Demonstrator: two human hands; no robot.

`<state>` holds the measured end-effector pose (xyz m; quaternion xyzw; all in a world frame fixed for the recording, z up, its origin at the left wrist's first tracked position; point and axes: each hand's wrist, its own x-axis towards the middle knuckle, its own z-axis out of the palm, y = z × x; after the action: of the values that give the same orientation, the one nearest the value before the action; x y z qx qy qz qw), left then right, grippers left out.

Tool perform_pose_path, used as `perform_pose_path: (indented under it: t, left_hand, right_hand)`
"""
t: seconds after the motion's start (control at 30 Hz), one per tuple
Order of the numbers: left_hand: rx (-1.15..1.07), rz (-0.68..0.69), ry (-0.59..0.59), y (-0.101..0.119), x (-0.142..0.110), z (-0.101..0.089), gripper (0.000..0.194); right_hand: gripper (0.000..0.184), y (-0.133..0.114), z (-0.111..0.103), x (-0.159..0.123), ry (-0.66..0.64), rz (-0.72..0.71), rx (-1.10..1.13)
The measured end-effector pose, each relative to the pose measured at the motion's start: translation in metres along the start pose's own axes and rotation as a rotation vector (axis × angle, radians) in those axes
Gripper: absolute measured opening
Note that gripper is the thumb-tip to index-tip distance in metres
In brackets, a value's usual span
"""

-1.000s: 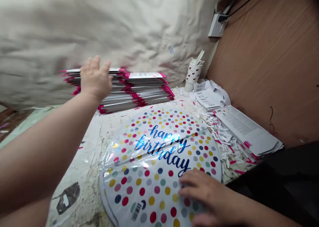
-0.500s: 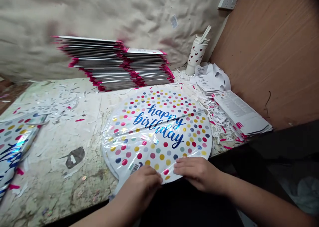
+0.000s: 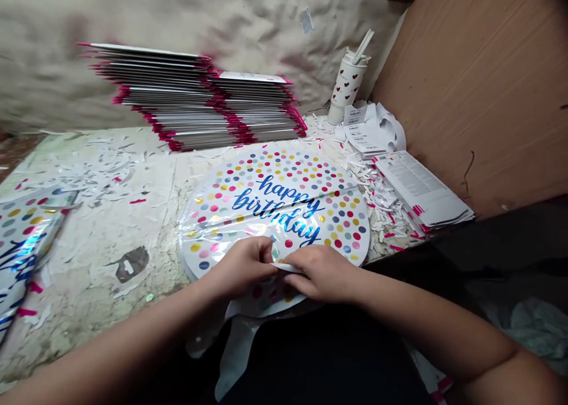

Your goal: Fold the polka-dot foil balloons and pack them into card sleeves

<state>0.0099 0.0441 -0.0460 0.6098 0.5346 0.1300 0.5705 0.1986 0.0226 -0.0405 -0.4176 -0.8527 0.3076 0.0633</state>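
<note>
pinched fingers on a round foil balloon

both clenched: left hand and right hand pinch a thin white strip at the near edge of a foil balloon. its glossy, crinkled, dotted disc lies flat on a scuffed bench, a limp tail drooping past the edge; a ribbed stack of flat packs sits behind.

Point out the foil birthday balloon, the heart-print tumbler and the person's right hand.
Foil birthday balloon [image 3: 275,201]: head view, on the blue lettering.
Heart-print tumbler [image 3: 345,86]: head view, on its body.
Right hand [image 3: 322,273]: head view, on the back of the hand.
</note>
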Motion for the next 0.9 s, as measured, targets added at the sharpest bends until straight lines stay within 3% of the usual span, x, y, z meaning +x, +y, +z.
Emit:
perform_pose_path:
  t: [0.1,0.2,0.3,0.4,0.5,0.57,0.63,0.67,0.73,0.77,0.83,0.9]
  left_hand:
    - [-0.015,0.008,-0.052,0.002,-0.004,0.003,0.026]
    - [0.104,0.062,-0.052,0.004,-0.007,0.004,0.023]
    - [0.494,0.166,0.105,-0.007,-0.021,-0.006,0.009]
    - [0.793,0.277,0.288,-0.031,-0.049,-0.034,0.035]
    - [0.873,0.342,0.342,-0.047,-0.076,-0.061,0.034]
    - [0.910,0.410,0.460,-0.043,-0.085,-0.062,0.044]
    - [0.954,0.602,0.617,-0.031,-0.087,-0.046,0.052]
    - [0.983,0.733,0.632,-0.023,-0.086,-0.033,0.049]
    - [1.074,0.964,0.522,-0.011,-0.079,-0.003,0.042]
    - [1.142,1.002,0.425,-0.007,-0.074,0.013,0.040]
    - [1.319,0.846,0.311,-0.005,-0.066,0.038,0.035]
    - [1.457,0.561,0.272,-0.012,-0.064,0.051,0.027]
  right_hand:
    - [0.025,0.004,0.003,0.005,0.039,-0.046,0.174]
    - [0.020,0.011,0.007,0.008,0.137,0.019,0.316]
    - [0.018,0.016,0.009,0.007,0.244,0.044,0.445]
    - [0.017,0.022,0.010,0.004,0.304,0.059,0.601]
    - [0.018,0.030,0.014,0.004,0.215,0.153,0.856]
    - [0.020,0.035,0.018,0.006,0.148,0.215,1.010]
    - [0.021,0.037,0.022,0.007,0.116,0.228,1.048]
    - [0.022,0.036,0.023,0.007,0.117,0.224,1.026]
    - [0.020,0.034,0.025,0.007,0.133,0.192,0.941]
    - [0.018,0.033,0.026,0.007,0.146,0.176,0.901]
    - [0.014,0.032,0.028,0.007,0.226,0.160,0.870]
    - [0.012,0.036,0.031,0.008,0.417,0.166,0.903]
